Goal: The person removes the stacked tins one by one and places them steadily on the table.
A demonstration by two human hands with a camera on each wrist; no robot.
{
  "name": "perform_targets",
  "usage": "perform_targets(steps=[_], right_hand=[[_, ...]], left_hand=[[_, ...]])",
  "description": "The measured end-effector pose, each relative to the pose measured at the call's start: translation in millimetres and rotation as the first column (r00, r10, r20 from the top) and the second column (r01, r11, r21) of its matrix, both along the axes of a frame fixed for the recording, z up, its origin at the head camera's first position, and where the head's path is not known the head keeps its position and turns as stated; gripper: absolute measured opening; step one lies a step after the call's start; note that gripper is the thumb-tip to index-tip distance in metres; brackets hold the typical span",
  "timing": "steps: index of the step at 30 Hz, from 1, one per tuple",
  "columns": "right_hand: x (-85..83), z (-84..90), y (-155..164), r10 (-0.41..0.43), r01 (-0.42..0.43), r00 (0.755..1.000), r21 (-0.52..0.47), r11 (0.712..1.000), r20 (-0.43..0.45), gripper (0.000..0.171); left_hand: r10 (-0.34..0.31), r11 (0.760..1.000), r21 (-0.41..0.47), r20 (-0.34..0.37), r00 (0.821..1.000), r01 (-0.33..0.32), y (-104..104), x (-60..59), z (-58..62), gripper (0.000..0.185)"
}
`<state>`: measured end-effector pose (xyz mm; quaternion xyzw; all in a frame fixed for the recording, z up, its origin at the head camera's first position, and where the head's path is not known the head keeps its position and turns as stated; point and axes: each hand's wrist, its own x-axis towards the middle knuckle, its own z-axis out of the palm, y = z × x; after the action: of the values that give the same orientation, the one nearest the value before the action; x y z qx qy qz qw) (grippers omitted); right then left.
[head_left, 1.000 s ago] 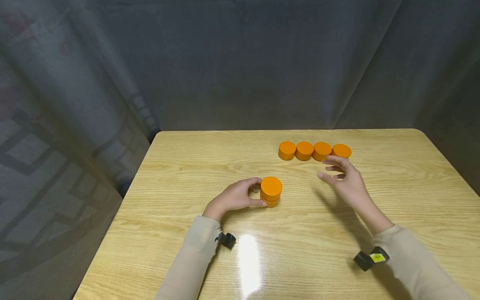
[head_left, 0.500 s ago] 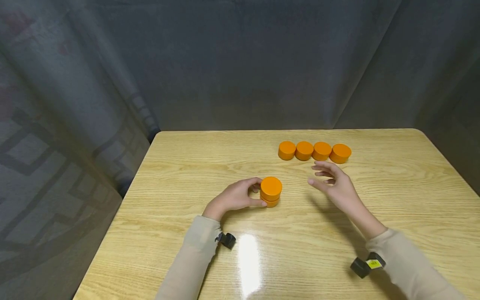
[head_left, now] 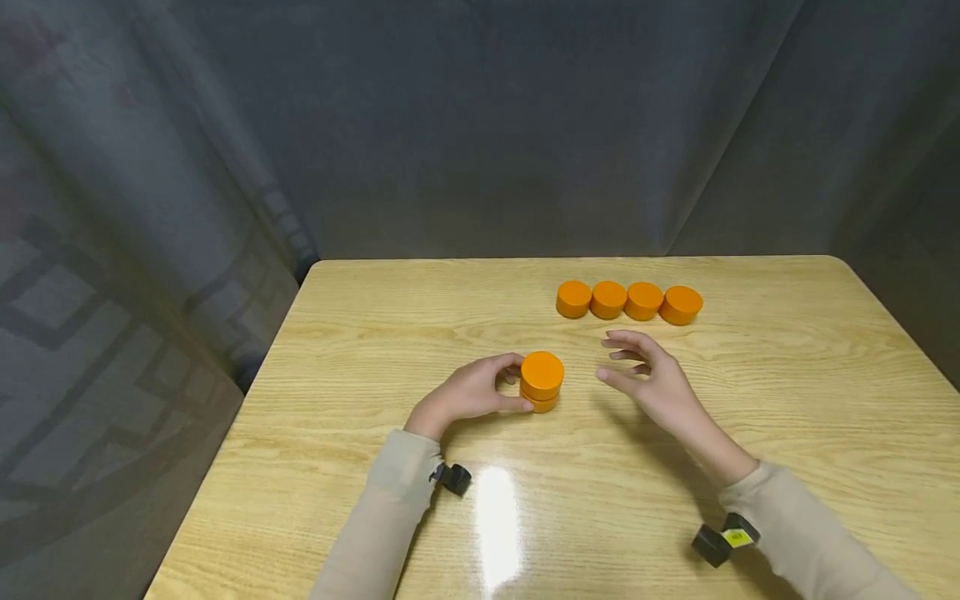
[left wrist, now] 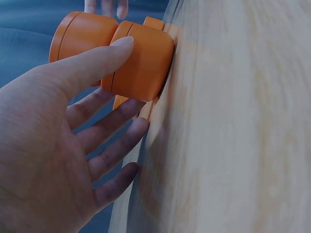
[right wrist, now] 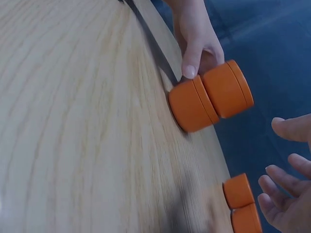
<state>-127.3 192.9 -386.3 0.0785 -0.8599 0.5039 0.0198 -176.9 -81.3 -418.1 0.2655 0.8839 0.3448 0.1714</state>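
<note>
Orange stack (head_left: pixel 542 382) held by left hand (head_left: pixel 468 393).

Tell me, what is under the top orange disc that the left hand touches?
Under the top orange disc lies a second orange disc, stacked on the wooden table. The left hand holds this lower one with thumb and fingers. Its top face is covered, so unseen.

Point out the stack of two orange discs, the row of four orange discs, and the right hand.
stack of two orange discs (head_left: pixel 542 372), head view, flat top of the upper disc.
row of four orange discs (head_left: pixel 609 299), head view, top of the second disc from the left.
right hand (head_left: pixel 651 383), head view, back of the hand.
</note>
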Motion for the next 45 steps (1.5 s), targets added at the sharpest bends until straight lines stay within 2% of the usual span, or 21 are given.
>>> perform_targets(steps=[15, 30, 45], right_hand=[[3.3, -4.3, -22.4, 0.071, -0.071, 0.997, -0.036, 0.997, -0.01, 0.052], [3.7, -13.4, -39.1, 0.112, -0.11, 0.994, -0.079, 0.991, 0.019, 0.055], [0.0, -18.5, -50.6, 0.136, -0.133, 0.989, -0.056, 0.99, 0.051, 0.061]], left_hand=[[-0.003, 1.0, 0.005, -0.002, 1.0, 0.003, -0.2, -0.5, 0.4, 0.061], [-0.008, 1.0, 0.01, 0.006, 1.0, 0.008, 0.7, -0.9, -0.1, 0.059], [-0.005, 1.0, 0.021, 0.005, 1.0, 0.005, -0.3, 0.0, 1.6, 0.058]])
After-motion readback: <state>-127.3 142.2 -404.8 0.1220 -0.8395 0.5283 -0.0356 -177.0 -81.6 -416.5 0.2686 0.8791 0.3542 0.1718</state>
